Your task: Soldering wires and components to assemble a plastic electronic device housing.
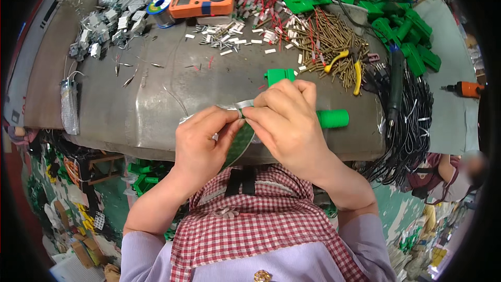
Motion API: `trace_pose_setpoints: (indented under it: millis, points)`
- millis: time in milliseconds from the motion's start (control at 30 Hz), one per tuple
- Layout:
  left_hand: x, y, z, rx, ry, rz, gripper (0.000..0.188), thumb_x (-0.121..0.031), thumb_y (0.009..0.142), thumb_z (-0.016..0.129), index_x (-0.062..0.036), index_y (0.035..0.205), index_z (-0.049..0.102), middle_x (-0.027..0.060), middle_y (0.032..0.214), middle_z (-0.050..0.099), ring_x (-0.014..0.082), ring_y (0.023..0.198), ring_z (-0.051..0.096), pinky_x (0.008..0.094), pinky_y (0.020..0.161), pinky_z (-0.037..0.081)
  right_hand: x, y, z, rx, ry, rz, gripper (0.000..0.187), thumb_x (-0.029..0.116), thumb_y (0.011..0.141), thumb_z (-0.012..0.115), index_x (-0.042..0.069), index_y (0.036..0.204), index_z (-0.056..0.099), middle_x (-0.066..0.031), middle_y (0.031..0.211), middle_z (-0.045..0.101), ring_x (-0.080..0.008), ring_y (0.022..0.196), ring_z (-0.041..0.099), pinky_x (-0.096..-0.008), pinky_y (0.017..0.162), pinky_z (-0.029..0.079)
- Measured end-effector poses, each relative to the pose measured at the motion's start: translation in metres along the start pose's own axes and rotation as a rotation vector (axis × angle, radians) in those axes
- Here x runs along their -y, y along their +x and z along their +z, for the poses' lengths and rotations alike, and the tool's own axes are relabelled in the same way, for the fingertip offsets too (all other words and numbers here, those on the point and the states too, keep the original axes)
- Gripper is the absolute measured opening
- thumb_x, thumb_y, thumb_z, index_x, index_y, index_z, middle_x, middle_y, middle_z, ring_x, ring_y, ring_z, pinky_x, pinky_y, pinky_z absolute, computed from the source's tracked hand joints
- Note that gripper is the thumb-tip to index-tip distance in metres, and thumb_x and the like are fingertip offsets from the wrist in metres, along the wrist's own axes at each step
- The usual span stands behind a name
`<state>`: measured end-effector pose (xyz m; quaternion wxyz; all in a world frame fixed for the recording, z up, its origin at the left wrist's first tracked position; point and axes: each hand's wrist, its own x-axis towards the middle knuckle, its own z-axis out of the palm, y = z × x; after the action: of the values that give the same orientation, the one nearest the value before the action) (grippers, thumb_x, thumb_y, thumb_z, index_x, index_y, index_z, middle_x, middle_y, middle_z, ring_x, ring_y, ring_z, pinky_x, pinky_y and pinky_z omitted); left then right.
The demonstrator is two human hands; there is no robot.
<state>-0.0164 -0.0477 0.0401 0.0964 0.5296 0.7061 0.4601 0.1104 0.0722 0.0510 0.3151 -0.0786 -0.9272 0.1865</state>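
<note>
Fingertips of my left hand [201, 134] and my right hand [289, 120] meet in a pinch near the table's front edge. A short, thin silvery strip [243, 104] sticks out between them; its exact kind cannot be made out. Below the fingers a thin pale curved line, perhaps a wire [247, 150], hangs past the table edge. Partly hidden under my right hand lies green plastic: a blocky part [279, 75] shows behind it and a ribbed green cylinder [333, 119] to its right. Whether these are one piece is hidden.
An orange meter [202, 2] and a solder spool [160, 10] stand at the back. Brass-coloured rods [329, 39], yellow-handled pliers [357, 75], green housings [409, 34] and black cables [417, 109] crowd the right. A soldering iron [395, 81] lies there. Grey connectors [107, 28] heap up left.
</note>
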Motion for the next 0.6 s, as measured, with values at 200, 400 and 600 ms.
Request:
trace_pose_setpoints:
  millis: [200,400,600]
  points:
    - [0.003,0.0,0.009,0.051,0.047,0.016,0.009,-0.001,0.079,0.069,-0.0007,0.087,0.064,0.0086,0.073,0.06,0.0188,0.062,0.058,0.0285,0.056,0.046,-0.013,-0.011,0.002,-0.081,0.014,0.092,0.015,0.007,0.066,0.069,0.008,0.078,0.059,-0.0029,0.081,0.052,-0.021,0.086,0.052,-0.0398,0.082,0.033]
    - [0.035,-0.002,0.009,0.051,-0.536,-0.495,0.012,-0.01,0.095,0.056,0.0003,0.099,0.06,0.0001,0.087,0.061,0.005,0.079,0.054,0.0214,0.07,0.044,-0.05,-0.035,-0.015,-0.266,-0.291,0.443,0.014,0.007,0.067,0.07,0.01,0.077,0.061,-0.0026,0.08,0.055,-0.0217,0.084,0.053,-0.0374,0.08,0.033]
    - [0.045,-0.007,0.01,0.001,-0.521,-0.427,0.02,-0.009,0.097,0.051,-0.0008,0.115,0.051,0.0022,0.091,0.061,0.0054,0.08,0.053,0.0202,0.074,0.042,-0.051,-0.043,0.0,-0.213,-0.368,0.459,0.008,0.009,0.07,0.068,0.008,0.071,0.059,-0.0041,0.077,0.054,-0.0225,0.082,0.052,-0.0411,0.08,0.032]
